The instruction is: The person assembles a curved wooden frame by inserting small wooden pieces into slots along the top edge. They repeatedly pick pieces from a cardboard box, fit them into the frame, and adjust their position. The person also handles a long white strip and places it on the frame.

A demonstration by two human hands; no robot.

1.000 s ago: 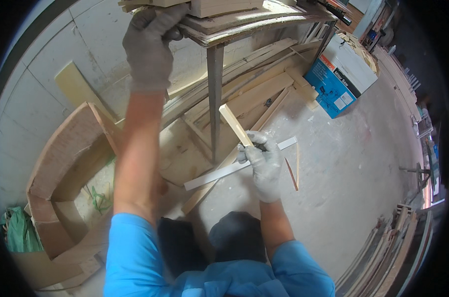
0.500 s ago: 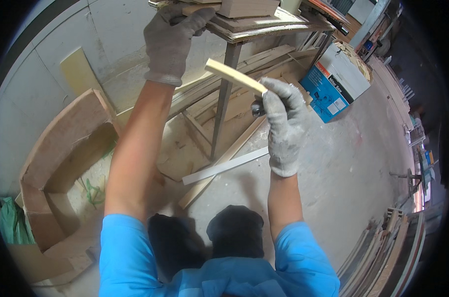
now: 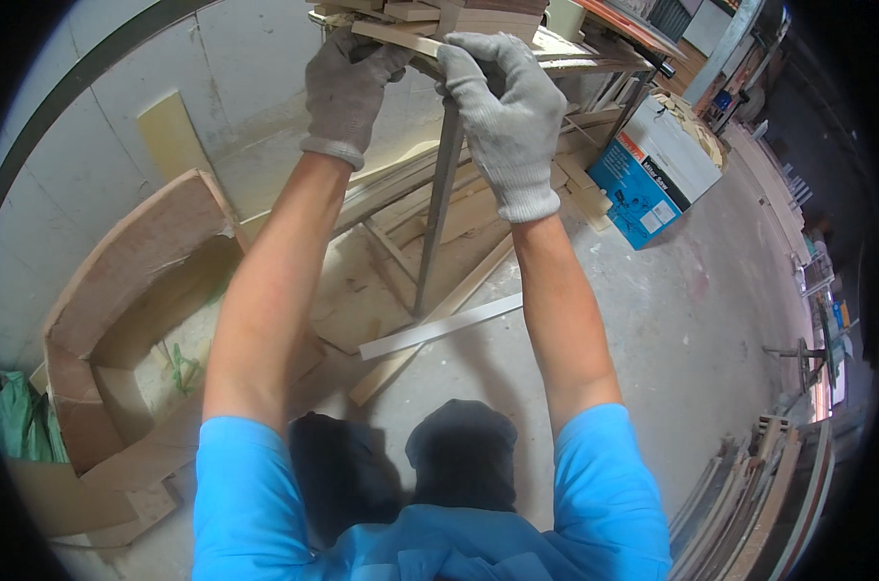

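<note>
A thin, pale wooden strip (image 3: 397, 38) is held up between my two gloved hands at the edge of the workbench (image 3: 555, 66). My right hand (image 3: 507, 111), in a grey-white knit glove, pinches the strip's right end between thumb and fingers. At the other end is my left hand (image 3: 345, 97) in a greyer glove, its fingers curled closed against the strip's underside; the fingertips are partly hidden. Just behind the strip, a stack of wooden blocks (image 3: 488, 21) and shorter wood pieces (image 3: 412, 12) lie on the benchtop.
A blue and white cardboard box (image 3: 652, 174) stands right of the bench. Boards (image 3: 391, 198) lie under it, and a white strip (image 3: 439, 327) crosses a plank on the floor. A curved wooden frame (image 3: 66, 339) sits left; long strips (image 3: 749, 494) are stacked lower right.
My right hand has moved up and to the left, bringing the wooden strip from open air to my left hand at the bench edge. My left hand has shifted slightly down.
</note>
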